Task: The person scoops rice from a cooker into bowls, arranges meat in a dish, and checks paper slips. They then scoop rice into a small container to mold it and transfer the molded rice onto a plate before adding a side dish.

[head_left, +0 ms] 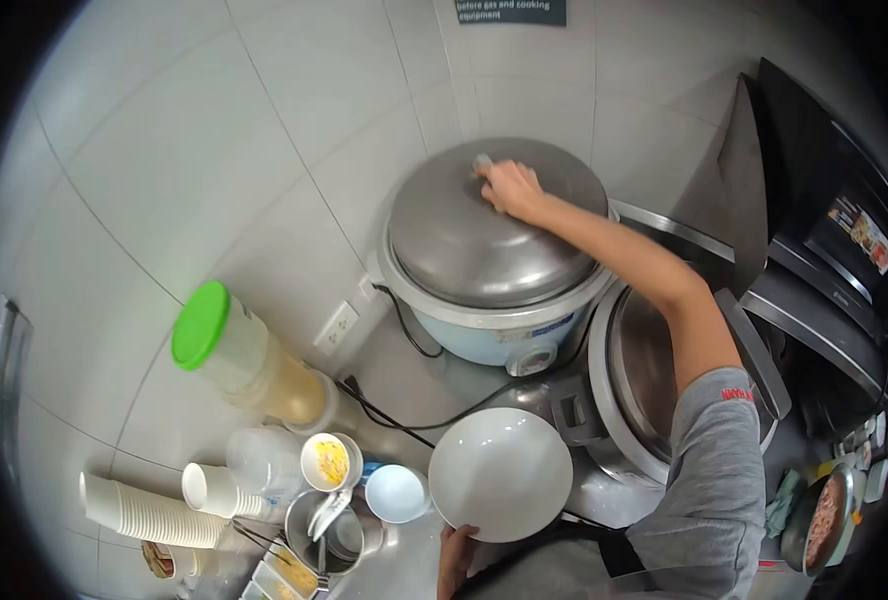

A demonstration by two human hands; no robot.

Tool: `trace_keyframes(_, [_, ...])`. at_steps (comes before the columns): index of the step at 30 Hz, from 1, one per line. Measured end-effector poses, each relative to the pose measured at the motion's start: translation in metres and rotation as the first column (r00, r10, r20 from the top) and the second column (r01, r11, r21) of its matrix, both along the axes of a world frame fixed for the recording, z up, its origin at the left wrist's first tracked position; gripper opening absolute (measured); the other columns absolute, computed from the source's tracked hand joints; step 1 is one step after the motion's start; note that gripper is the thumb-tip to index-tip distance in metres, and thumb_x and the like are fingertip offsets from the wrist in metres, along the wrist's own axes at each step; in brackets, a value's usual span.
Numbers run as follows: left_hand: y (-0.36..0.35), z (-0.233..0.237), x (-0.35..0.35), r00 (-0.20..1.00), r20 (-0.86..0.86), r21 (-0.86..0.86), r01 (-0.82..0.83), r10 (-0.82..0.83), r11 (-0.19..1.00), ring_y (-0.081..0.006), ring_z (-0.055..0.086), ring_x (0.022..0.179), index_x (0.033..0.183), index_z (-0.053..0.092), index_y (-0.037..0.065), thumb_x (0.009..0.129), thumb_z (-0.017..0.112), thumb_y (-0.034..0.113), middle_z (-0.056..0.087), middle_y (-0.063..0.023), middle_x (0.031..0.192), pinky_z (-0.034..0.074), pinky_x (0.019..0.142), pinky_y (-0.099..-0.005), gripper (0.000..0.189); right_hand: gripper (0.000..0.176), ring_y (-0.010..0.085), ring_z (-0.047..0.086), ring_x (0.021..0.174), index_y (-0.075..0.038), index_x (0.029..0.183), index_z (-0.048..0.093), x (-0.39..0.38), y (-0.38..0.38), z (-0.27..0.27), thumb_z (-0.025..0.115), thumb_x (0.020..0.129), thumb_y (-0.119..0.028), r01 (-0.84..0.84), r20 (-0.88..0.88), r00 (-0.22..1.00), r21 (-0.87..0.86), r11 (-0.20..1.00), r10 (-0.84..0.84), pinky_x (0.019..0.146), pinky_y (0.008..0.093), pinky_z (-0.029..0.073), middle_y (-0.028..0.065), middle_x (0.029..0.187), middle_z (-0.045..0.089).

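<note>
My right hand (512,188) reaches across to the large rice cooker (494,335) and has its fingers closed around the knob on top of the domed metal lid (504,255). The lid sits over the cooker's rim. Low in the view, my left hand (456,560) grips the near edge of a white bowl (501,475), thumb over the rim. Nothing lies in the bowl. Most of the left hand's fingers are hidden beneath it.
A second cooker (654,370) stands under my right arm. To the left are a green-lidded container (254,355), stacked paper cups (154,510), a light blue bowl (397,493) and a metal pot (364,540) with utensils. Black cords (464,405) cross the counter.
</note>
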State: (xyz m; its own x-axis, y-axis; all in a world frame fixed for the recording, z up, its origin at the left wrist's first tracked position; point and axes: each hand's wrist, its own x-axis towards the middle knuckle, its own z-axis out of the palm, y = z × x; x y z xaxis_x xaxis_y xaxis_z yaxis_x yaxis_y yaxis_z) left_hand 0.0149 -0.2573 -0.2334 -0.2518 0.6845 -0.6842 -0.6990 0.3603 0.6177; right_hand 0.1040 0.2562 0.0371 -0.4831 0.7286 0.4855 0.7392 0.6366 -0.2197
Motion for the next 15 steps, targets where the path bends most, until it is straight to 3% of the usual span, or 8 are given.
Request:
trace_keyframes(2, [-0.001, 0.001, -0.001, 1.000, 0.002, -0.005, -0.002, 0.002, 1.000, -0.0291, 0.058, 0.088, 0.109, 0.046, -0.006, 0.066, 0.051, -0.005, 0.056, -0.0161, 0.100, 0.051, 0.072, -0.0390, 0.043, 0.022, 0.0368, 0.060, 0.085, -0.005, 0.094, 0.062, -0.003, 0.022, 0.006, 0.056, 0.075, -0.013, 0.026, -0.005, 1.000, 0.019, 0.999, -0.025, 0.072, 0.0455, 0.049, 0.0218, 0.088, 0.062])
trace_keyframes(9, [0.001, -0.003, 0.002, 0.999, 0.012, -0.130, -0.027, 0.029, 0.991, -0.0262, 0.059, 0.086, 0.112, 0.045, -0.007, 0.071, 0.052, -0.001, 0.057, -0.0155, 0.098, 0.051, 0.069, -0.0350, 0.042, 0.021, 0.0326, 0.060, 0.087, -0.010, 0.088, 0.066, -0.012, 0.165, -0.007, 0.061, 0.071, -0.021, 0.044, -0.003, 0.999, -0.204, 0.978, -0.045, 0.076, 0.0415, 0.048, 0.0149, 0.092, 0.064])
trace_keyframes(11, [-0.004, -0.020, 0.001, 1.000, -0.014, -0.194, 0.008, -0.011, 0.981, -0.0249, 0.059, 0.086, 0.114, 0.045, -0.007, 0.073, 0.051, 0.000, 0.057, -0.0154, 0.099, 0.051, 0.069, -0.0333, 0.042, 0.019, 0.0275, 0.062, 0.081, -0.007, 0.088, 0.066, -0.008, 0.177, -0.001, 0.060, 0.076, -0.021, -0.011, 0.159, 0.987, -0.080, 0.997, 0.024, 0.071, 0.0366, 0.048, 0.0138, 0.088, 0.064])
trace_keyframes(13, [-0.001, -0.017, 0.009, 0.995, -0.024, -0.162, -0.097, 0.094, 0.982, -0.0221, 0.058, 0.084, 0.116, 0.045, -0.005, 0.077, 0.050, 0.003, 0.057, -0.0141, 0.100, 0.050, 0.065, -0.0305, 0.040, 0.017, 0.0221, 0.059, 0.084, -0.010, 0.089, 0.067, -0.005, 0.211, -0.010, 0.059, 0.080, -0.022, -0.052, 0.143, 0.987, -0.182, 0.982, 0.079, 0.070, 0.0331, 0.047, 0.0106, 0.092, 0.064])
trace_keyframes(14, [0.002, -0.011, 0.012, 0.995, -0.022, -0.168, -0.100, 0.098, 0.981, -0.0211, 0.058, 0.084, 0.117, 0.045, -0.004, 0.078, 0.051, 0.005, 0.057, -0.0131, 0.100, 0.050, 0.066, -0.0307, 0.040, 0.019, 0.0169, 0.056, 0.081, -0.010, 0.095, 0.065, -0.004, 0.206, 0.002, 0.057, 0.081, -0.019, -0.061, 0.149, 0.978, -0.463, 0.884, 0.146, 0.069, 0.0304, 0.046, 0.0062, 0.089, 0.063])
trace_keyframes(15, [0.004, -0.006, 0.012, 0.994, -0.020, -0.176, -0.106, 0.104, 0.979, -0.0200, 0.058, 0.084, 0.118, 0.045, -0.003, 0.080, 0.051, 0.007, 0.057, -0.0121, 0.101, 0.049, 0.066, -0.0309, 0.040, 0.023, 0.0118, 0.052, 0.071, -0.008, 0.101, 0.063, -0.006, 0.220, -0.007, 0.055, 0.081, -0.016, -0.089, 0.197, 0.965, -0.374, 0.923, 0.173, 0.062, 0.0273, 0.045, 0.0022, 0.081, 0.060])
